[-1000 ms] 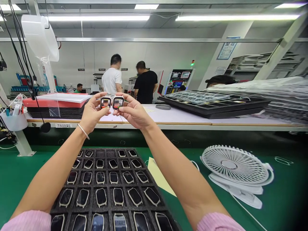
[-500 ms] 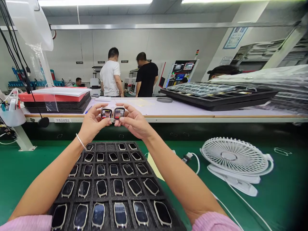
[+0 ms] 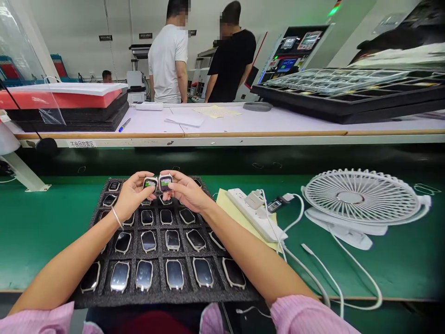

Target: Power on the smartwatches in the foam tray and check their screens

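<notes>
My left hand (image 3: 134,195) grips a smartwatch case (image 3: 150,184) by its edges, its lit screen facing me and its strap absent. Close beside it, a second smartwatch case (image 3: 165,183) is pinched in my right hand (image 3: 186,191), the thumb over its lower screen. Both screens show some green. The two cases are held side by side above the far part of a black foam tray (image 3: 156,297). Rows of similar watch cases, such as the watch case (image 3: 174,273) near the front, lie in the tray's compartments. My hands and forearms hide some compartments.
Right of the tray, a white power strip (image 3: 255,218) with cables lies on yellow paper. A white clip fan (image 3: 347,199) stands farther right. The raised shelf (image 3: 215,132) behind holds stacked black trays (image 3: 344,99) and a red-topped foam stack (image 3: 66,106). Two people stand beyond.
The view has tilted down. Both hands, each still holding its watch case, have come down from shelf height to over the tray. The lit screens now show different images.
</notes>
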